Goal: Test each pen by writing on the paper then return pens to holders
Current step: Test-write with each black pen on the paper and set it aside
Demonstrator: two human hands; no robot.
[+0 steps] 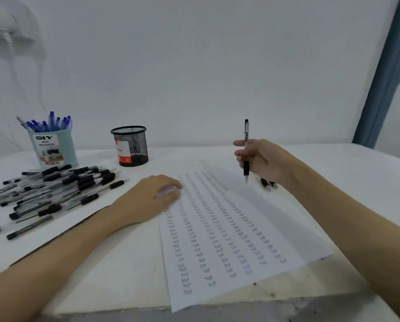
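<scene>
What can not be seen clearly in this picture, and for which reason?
- Head view: the marks on the paper are too small and blurred to read.
- The dark pen ends under the right hand, which holds a black pen, are partly hidden; their count is unclear.
- Inside the black mesh holder: hidden by its wall.
- The pen pile is cut by the left edge.

Soft, even light filled the scene, cool and without glare. The paper (229, 228) served as anchor: faint arm shadows fell across and left of it. Its writing looked smeared, and wide-angle distortion bowed the far edges.
</scene>
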